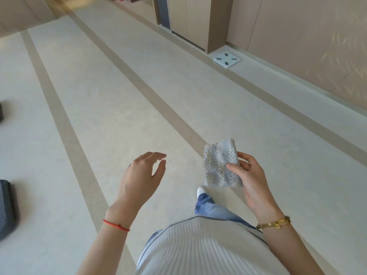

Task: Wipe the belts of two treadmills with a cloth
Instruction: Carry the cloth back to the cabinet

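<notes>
While the person stood on the pale floor (111,100), the right hand (250,175) held a small grey cloth (219,162) in the lower right of the frame. Its thumb lay across the front of the cloth and its fingers curled round the edge behind, so the cloth was pinched between them. The cloth was folded into a rough square and stood up from the hand, well above the floor.

The left hand (139,175) was in the lower middle of the frame, apart from the cloth. It held nothing. Its fingers were loose and only a little bent, with a gap between the thumb and the other fingers. A thin red string (116,225) went round the left wrist, and a gold bracelet (275,223) went round the right wrist.

Tan stripes (59,116) ran along the floor toward the top of the frame. A white bathroom scale (226,59) lay on the floor in the upper right, next to a tan cabinet (190,18) and the wall. Something dark grey (8,207) showed at the left edge, cut off, and I could not tell what it was. One white shoe (200,191) and a blue trouser leg (210,207) showed under the cloth.
</notes>
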Action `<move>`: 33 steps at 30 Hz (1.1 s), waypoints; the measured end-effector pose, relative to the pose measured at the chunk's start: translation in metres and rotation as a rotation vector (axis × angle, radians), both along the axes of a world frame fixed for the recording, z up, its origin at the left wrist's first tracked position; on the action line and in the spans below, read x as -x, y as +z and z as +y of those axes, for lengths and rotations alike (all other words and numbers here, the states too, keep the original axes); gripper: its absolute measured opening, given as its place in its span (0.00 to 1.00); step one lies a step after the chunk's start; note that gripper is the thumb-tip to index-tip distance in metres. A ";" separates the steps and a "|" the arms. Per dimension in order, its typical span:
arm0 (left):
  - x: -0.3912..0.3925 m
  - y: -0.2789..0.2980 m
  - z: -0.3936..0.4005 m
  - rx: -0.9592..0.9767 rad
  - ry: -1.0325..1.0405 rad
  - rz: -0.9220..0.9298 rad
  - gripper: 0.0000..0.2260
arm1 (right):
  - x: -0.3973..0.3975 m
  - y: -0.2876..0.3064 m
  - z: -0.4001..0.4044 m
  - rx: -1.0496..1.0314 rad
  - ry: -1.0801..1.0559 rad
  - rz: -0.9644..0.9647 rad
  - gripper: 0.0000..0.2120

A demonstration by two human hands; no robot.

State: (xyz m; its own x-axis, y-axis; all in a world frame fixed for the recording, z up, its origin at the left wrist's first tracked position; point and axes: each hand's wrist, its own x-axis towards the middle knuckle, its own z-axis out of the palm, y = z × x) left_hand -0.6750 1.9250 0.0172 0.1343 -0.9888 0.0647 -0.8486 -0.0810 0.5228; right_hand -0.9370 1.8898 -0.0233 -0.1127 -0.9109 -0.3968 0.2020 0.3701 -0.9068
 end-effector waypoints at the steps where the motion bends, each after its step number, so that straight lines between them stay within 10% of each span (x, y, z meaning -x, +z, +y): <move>1: 0.001 0.005 -0.028 0.019 0.010 0.003 0.10 | 0.001 0.004 -0.030 0.007 0.007 0.004 0.18; 33: -0.174 0.016 -0.822 0.057 0.000 -0.006 0.09 | -0.174 0.022 -0.832 0.019 0.032 -0.042 0.18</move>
